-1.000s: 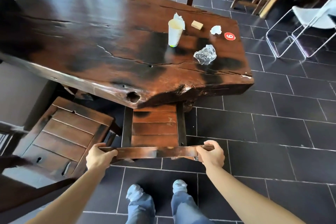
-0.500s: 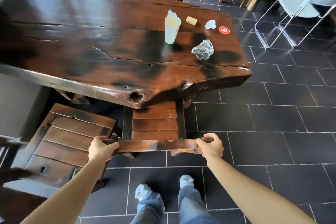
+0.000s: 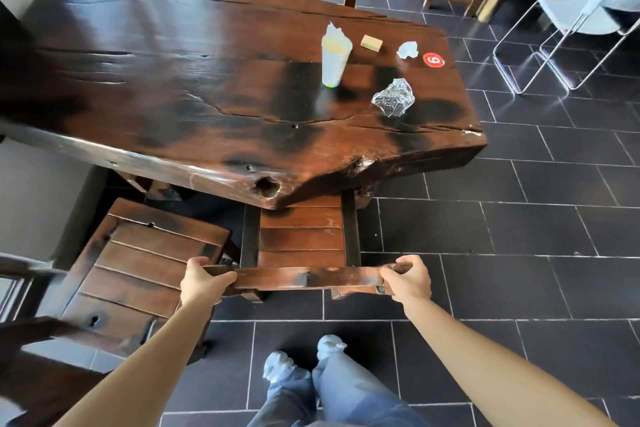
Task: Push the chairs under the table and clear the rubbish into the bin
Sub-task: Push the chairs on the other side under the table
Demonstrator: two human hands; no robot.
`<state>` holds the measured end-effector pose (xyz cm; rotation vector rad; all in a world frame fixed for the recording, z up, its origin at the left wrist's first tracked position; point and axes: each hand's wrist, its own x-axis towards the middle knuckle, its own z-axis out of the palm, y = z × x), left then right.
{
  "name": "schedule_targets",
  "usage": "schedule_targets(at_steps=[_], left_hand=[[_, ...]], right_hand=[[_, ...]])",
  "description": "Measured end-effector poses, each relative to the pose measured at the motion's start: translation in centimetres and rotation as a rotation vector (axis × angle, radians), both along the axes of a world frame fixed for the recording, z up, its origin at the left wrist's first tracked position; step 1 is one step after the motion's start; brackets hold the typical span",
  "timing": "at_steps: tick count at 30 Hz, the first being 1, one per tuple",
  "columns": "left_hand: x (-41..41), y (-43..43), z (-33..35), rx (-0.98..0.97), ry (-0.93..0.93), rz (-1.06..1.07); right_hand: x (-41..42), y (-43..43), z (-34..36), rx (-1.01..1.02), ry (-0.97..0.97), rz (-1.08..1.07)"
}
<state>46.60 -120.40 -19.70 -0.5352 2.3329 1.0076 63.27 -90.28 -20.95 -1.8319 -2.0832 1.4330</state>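
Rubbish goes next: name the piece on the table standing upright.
The pale cup with paper stuffed in its top; the crumpled clear wrapper, small tan block and white paper scrap lie flat.

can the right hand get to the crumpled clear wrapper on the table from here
Probably not yet: the right hand grips the top rail of the chair, which stands between the person and the table. Nothing lies between the near table edge and the crumpled clear wrapper.
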Motion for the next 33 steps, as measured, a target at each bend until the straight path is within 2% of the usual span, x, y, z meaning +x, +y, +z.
schedule_targets(at_steps=[5,8,10,12,14,19,23,27,33], left_hand=[[0.6,0.3,0.2,-0.042,0.045,-0.012],[1.0,0.7,1.0,-0.072,0.039,-0.011],[1.3,1.0,1.7,-0.108,0.069,-0.038],[1.9,1.3,2.1,-0.141,0.168,-0.116],[2.7,1.9,2.8,-0.165,0.270,-0.222],[4.4,2.7,4.4,-0.183,0.326,-0.274],[6.2,0.6,4.6,-0.370,0.418,-0.495],[7.0,-1.8,5.4,-0.480,0.502,-0.618],[6.5,-9.5,7.6,-0.526,0.586,-0.575]], right_hand=[[0.1,0.5,0.2,0.012,-0.048,0.088],[-0.3,1.0,0.9,0.041,-0.141,0.280],[-0.7,1.2,1.2,0.147,-0.182,0.464],[-1.3,1.1,1.5,0.267,-0.202,0.654],[-1.8,0.7,1.9,0.290,-0.249,0.786],[-2.3,0.1,2.1,0.313,-0.374,0.950],[-2.1,-0.5,2.2,0.434,-0.451,1.073],[-3.5,-4.3,3.4,0.594,-0.295,1.274],[-8.3,-16.8,6.2,0.469,0.001,1.397]])
